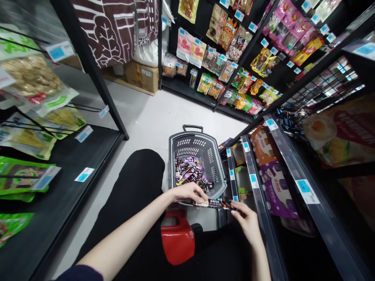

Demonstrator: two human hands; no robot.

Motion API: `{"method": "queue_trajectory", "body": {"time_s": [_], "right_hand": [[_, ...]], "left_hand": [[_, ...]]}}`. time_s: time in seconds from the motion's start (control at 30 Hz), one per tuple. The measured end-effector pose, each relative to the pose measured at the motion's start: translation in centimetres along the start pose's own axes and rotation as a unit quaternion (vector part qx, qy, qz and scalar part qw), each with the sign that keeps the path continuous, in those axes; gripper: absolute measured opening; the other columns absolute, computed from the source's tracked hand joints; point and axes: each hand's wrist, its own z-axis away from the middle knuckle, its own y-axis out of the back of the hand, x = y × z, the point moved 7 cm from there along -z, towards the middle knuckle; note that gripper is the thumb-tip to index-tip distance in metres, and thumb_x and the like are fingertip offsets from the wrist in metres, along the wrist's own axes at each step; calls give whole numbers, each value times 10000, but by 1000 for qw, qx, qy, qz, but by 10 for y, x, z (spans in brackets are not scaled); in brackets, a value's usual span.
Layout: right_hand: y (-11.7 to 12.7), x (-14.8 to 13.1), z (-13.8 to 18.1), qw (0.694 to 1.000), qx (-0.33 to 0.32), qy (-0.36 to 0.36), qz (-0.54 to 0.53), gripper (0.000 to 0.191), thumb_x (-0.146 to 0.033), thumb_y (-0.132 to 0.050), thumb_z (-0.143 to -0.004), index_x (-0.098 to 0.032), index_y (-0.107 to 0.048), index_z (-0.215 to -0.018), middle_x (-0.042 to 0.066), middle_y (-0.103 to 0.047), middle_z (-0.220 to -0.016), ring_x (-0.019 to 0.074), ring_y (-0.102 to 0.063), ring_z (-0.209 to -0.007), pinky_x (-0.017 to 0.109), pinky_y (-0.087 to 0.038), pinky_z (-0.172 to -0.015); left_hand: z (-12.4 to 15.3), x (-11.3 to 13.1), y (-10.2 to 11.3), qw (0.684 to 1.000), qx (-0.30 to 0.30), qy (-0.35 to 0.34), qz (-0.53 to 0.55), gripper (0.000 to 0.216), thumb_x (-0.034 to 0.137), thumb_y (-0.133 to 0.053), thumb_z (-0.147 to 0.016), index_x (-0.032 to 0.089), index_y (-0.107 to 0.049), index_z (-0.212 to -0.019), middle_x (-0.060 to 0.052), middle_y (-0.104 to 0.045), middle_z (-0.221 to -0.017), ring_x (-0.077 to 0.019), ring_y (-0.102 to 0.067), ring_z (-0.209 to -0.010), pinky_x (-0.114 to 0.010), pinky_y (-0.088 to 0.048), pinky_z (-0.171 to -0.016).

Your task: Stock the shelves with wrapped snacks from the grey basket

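Observation:
My left hand and my right hand together hold a thin dark snack packet by its two ends, fingers pinched. The packet hangs level over the near rim of a grey shopping basket on the floor. Inside the basket lies a heap of small purple and black packets. My legs in black trousers show below the hands.
A red stool sits under me. Black shelves with price tags stand on the right, holding orange and purple bags. Hanging snack bags fill the left rack and the back wall. A cardboard box stands at the aisle's far end.

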Motion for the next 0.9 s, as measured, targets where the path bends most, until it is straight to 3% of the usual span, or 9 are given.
{"method": "queue_trajectory", "body": {"time_s": [0.1,0.2,0.27,0.33,0.43,0.6,0.73,0.9], "right_hand": [[-7,13,1,982,104,-17,-159,486,-346,-707,-653,-206,-621,-1110,119,-560,-1234,271,-520,-1131,444,-421,-945],[-40,33,5,926,203,-83,-306,781,-363,-745,-595,-220,-430,-1295,127,-507,-1293,258,-553,-1096,440,-452,-911],[-80,38,4,917,158,-132,-342,817,-335,-788,-529,-164,-462,-1258,144,-589,-1185,272,-584,-1046,434,-469,-892],[-115,35,2,914,98,-161,-359,733,-330,-803,-502,-116,-548,-1155,145,-649,-1070,285,-604,-1004,421,-486,-871],[-136,33,0,896,98,-190,-390,639,-390,-800,-491,-103,-612,-1030,137,-676,-990,289,-637,-916,401,-527,-777],[-127,36,-4,873,109,-211,-426,552,-436,-790,-493,-114,-631,-913,125,-693,-882,285,-653,-846,392,-539,-688],[-108,38,-10,879,115,-196,-419,453,-459,-734,-578,-141,-624,-881,101,-691,-826,269,-645,-877,396,-533,-723],[-73,41,-19,873,187,-156,-422,408,-418,-737,-584,-183,-590,-884,37,-682,-828,210,-650,-842,371,-528,-771]], "left_hand": [[-8,-14,-1,999,10,31,-32,611,205,-819,-416,181,-666,-1006,-30,-690,-880,-173,-623,-783,-238,-482,-664],[-14,-22,-8,998,2,33,-61,487,238,-817,-398,151,-685,-859,-11,-679,-758,-153,-609,-681,-235,-468,-622],[-16,-22,-11,996,19,11,-90,415,247,-814,-394,135,-673,-767,3,-663,-707,-137,-593,-655,-222,-455,-622],[-16,-21,-13,993,37,-7,-114,383,258,-805,-413,124,-658,-741,13,-645,-668,-125,-578,-640,-214,-446,-623],[-13,-15,-12,985,75,-31,-149,325,288,-779,-470,109,-638,-702,20,-607,-619,-113,-549,-607,-201,-427,-590],[-13,-9,-12,970,97,-49,-219,273,295,-741,-522,96,-631,-672,36,-541,-564,-83,-476,-547,-174,-368,-531],[-16,-9,-11,967,96,-55,-231,358,309,-751,-505,103,-663,-784,38,-556,-603,-85,-474,-563,-172,-353,-537],[-18,-13,-4,964,110,-34,-239,364,302,-765,-471,115,-676,-771,28,-601,-638,-109,-520,-613,-183,-378,-577]]}}
